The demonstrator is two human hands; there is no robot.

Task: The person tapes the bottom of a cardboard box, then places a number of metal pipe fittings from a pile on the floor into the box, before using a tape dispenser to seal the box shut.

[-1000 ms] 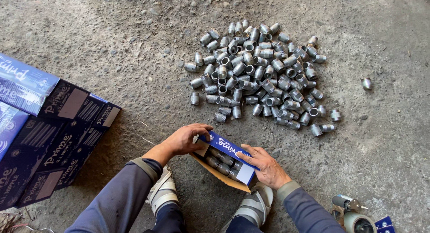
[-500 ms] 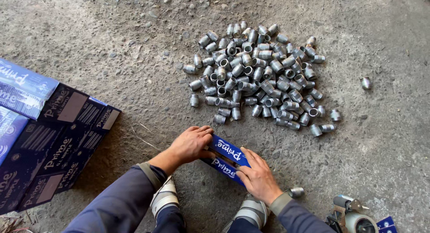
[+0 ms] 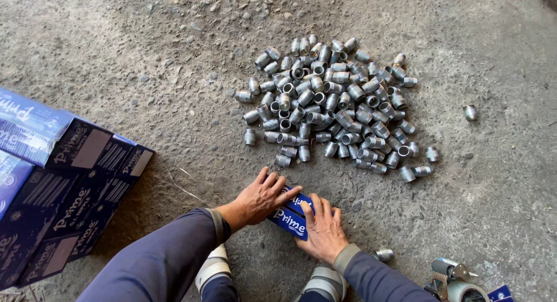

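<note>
Both hands, left hand (image 3: 262,196) and right hand (image 3: 322,231), press spread-fingered on the small blue cardboard box (image 3: 291,215) between them; even downward pressure should keep its flaps flush.

Soft, even daylight covers the concrete floor (image 3: 116,58), bright enough to show its grit and small stones without harsh contrast. The pile of metal fittings (image 3: 333,105) is the sharpest part of the view; each piece carries a pale highlight on its upper curve and throws only a short, faint shadow on the floor just beside it. Left of the pile, the stacked blue boxes (image 3: 58,180) cast a broader, darker shade along their near edge. Below the pile, focus holds well. The far upper-right corner darkens slightly.
</note>
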